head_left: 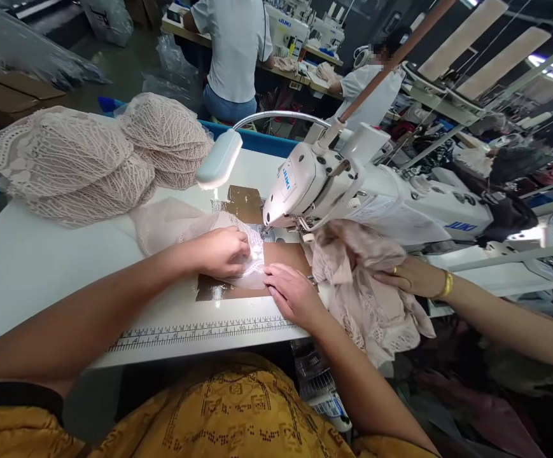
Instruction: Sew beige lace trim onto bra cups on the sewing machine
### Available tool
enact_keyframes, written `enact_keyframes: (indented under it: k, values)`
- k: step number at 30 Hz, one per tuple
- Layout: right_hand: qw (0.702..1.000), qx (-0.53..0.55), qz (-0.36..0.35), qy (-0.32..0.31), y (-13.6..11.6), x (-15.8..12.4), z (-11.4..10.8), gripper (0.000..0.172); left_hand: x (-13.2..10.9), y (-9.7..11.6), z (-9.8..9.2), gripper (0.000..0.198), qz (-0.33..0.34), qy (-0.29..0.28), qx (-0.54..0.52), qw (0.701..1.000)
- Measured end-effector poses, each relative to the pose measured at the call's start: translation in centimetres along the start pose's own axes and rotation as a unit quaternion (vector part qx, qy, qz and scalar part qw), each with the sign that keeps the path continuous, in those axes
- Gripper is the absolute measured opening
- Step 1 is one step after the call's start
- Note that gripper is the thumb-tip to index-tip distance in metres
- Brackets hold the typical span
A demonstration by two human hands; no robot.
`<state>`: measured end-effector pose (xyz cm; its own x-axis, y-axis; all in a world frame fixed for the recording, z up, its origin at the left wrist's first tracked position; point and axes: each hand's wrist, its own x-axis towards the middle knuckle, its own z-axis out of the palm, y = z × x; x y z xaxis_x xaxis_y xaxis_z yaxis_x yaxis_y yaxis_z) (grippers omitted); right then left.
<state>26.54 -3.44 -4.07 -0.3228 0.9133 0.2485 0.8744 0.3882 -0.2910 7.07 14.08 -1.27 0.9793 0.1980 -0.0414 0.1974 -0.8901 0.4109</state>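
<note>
Your left hand (223, 251) sits on the worktop (42, 273) just in front of the sewing machine (314, 184). Its fingers are curled, with the tips gathered and pinching the white lace piece (253, 259). The lace piece lies on a brown patch (242, 203) in the worktop, directly under the machine head and brightly lit. Whether the needle touches it cannot be told.

Your right hand (293, 294) lies flat just beside the left, palm down. Its fingers are stretched out and close together, and the fingertips press the near edge of the lace piece.

A pale pink sheer cloth (171, 226) trails leftward from under your left hand.

Around you:
- A lamp (219, 159) on a bent metal neck hangs over the patch, head tilted down.
- A stack of lace cups (90, 159) is on the far left of the worktop, well apart from your hands.
- A ruler (200, 331) runs along the near edge of the worktop, below both hands.
- A bundle of pink fabric (362, 286) spills off the right edge of the worktop, just beside your right hand.
- A co-worker's hand (407, 277) reaches in from the right and rests on that bundle — gold bangle (445, 284) at the wrist, ring on one finger.

In the background, two other people sit at machines with their backs turned.
</note>
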Motion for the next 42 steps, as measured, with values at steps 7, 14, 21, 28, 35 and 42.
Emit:
enact_keyframes:
  k: [7,14,21,28,35,42]
  values:
    - [0.999,-0.017,-0.038,0.007,-0.9,-0.3,-1.2,0.027,-0.1,0.0,0.2,0.030,0.043,0.005,-0.009,0.999]
    - [0.946,-0.147,0.067,0.280,0.3,-8.1,-7.0,0.025,-0.2,2.8,-0.4,0.030,0.055,0.046,-0.070,0.995]
    - [0.880,-0.186,0.381,0.215,4.5,-14.7,-7.8,0.072,3.1,9.7,-0.8,0.047,-0.007,-0.152,-0.310,0.938]
    - [0.903,-0.103,0.397,0.126,4.1,-13.9,-6.5,0.102,12.9,12.4,2.8,0.081,-0.100,-0.049,-0.549,0.829]
    - [0.913,-0.071,0.389,0.095,6.4,-14.9,-8.2,0.107,17.8,12.6,2.4,0.089,-0.135,0.131,-0.567,0.802]
    - [0.936,-0.065,0.331,0.104,7.1,-13.4,-6.3,0.092,22.1,11.1,3.0,0.067,-0.243,0.252,-0.579,0.736]
